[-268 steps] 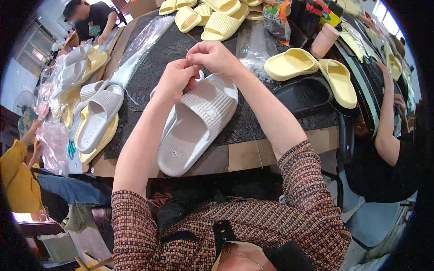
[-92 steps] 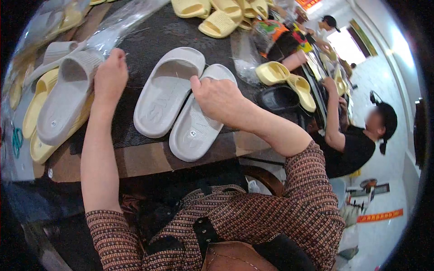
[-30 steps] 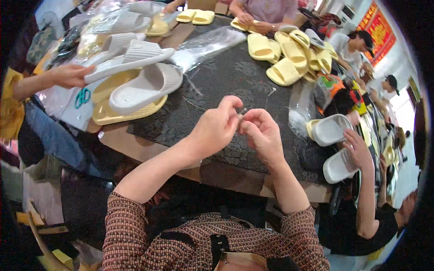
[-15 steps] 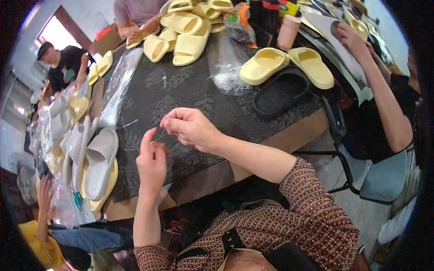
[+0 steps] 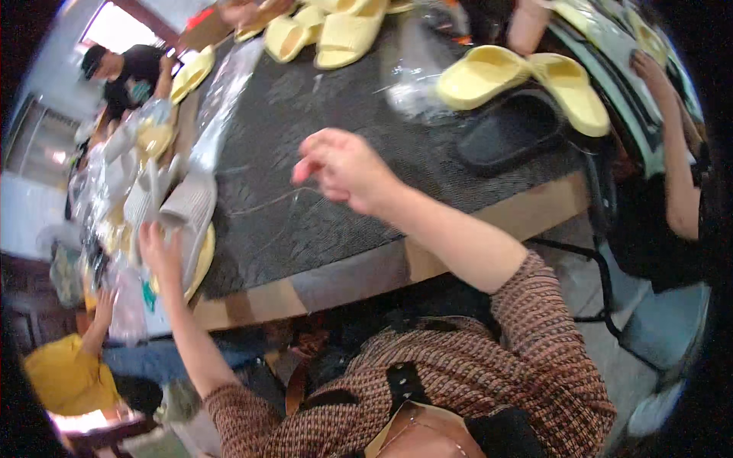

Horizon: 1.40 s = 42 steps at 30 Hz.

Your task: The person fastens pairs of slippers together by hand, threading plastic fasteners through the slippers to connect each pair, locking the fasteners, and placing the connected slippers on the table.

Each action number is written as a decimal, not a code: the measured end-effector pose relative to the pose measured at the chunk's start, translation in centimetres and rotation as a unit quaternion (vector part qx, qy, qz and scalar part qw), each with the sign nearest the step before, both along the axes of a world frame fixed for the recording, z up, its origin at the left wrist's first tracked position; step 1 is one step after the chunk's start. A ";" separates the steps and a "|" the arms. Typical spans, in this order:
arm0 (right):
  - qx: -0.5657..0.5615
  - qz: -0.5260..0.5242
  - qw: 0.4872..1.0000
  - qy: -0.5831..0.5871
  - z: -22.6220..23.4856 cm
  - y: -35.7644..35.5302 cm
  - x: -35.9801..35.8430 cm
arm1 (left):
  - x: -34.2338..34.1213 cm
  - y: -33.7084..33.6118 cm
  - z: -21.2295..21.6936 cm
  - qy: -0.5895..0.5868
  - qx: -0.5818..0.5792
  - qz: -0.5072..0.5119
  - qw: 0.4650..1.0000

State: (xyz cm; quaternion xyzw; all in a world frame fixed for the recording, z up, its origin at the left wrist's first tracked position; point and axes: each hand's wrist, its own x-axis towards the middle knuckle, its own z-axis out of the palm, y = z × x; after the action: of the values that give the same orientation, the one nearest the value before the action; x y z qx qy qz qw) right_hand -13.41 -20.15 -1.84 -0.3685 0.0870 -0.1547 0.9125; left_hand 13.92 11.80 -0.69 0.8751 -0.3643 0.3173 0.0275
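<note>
My left hand reaches over a grey slipper at the table's left edge, fingers apart. The hand is slightly blurred, and whether it touches the slipper I cannot tell. More grey slippers and a pale yellow one lie around and under it. Over the middle of the table my right hand is closed in a pinch. A thin thread runs from its fingers to the left across the dark tabletop.
Pale yellow slippers are heaped at the far edge. To the right lie a yellow pair, a black slipper and a pink bottle. Clear plastic bags lie at the left. Other people sit around the table.
My left hand has left my right hand and moved left to the grey slippers, its fingers spreading. My right hand stays pinched over the table. The view has shifted, so the far heap sits higher.
</note>
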 end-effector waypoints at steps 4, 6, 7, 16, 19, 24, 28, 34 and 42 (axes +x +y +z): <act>-0.021 -0.014 0.999 0.031 -1.2 -0.6 0.2 | -2.7 -2.7 0.5 0.059 -0.005 0.013 0.998; -0.032 -0.026 0.999 0.018 -1.6 -0.8 0.3 | -3.3 -2.5 1.5 0.081 -0.032 0.035 0.996; -0.045 -0.026 0.998 0.019 -1.5 -0.7 0.3 | -3.4 -2.0 2.1 0.078 -0.043 0.040 0.995; -0.061 0.001 0.998 0.002 -1.7 -0.1 0.6 | 0.3 2.9 2.7 0.319 -0.027 0.140 0.937; -0.065 0.011 0.998 0.003 -1.7 0.0 0.6 | 0.7 4.0 1.2 0.336 -0.091 0.044 0.936; -0.073 0.015 0.997 0.019 -1.9 -0.2 0.6 | -1.0 2.2 1.4 0.328 -0.086 0.043 0.940; -0.066 0.010 0.998 0.021 -2.1 -0.3 0.7 | -2.1 1.0 2.0 0.314 -0.071 0.048 0.945; -0.059 0.005 0.998 0.019 -2.2 -0.7 0.8 | -2.7 0.5 3.3 0.233 -0.024 0.077 0.969; -0.060 0.005 0.998 0.013 -2.2 -0.7 0.9 | -5.0 -0.5 2.0 0.253 -0.021 0.099 0.962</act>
State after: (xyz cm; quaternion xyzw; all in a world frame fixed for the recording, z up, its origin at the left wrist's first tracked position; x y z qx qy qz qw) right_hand -12.55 -20.82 -4.05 -0.4247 0.0876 -0.1503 0.8884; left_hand 8.87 11.25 1.28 0.9579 -0.2499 0.0939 0.1057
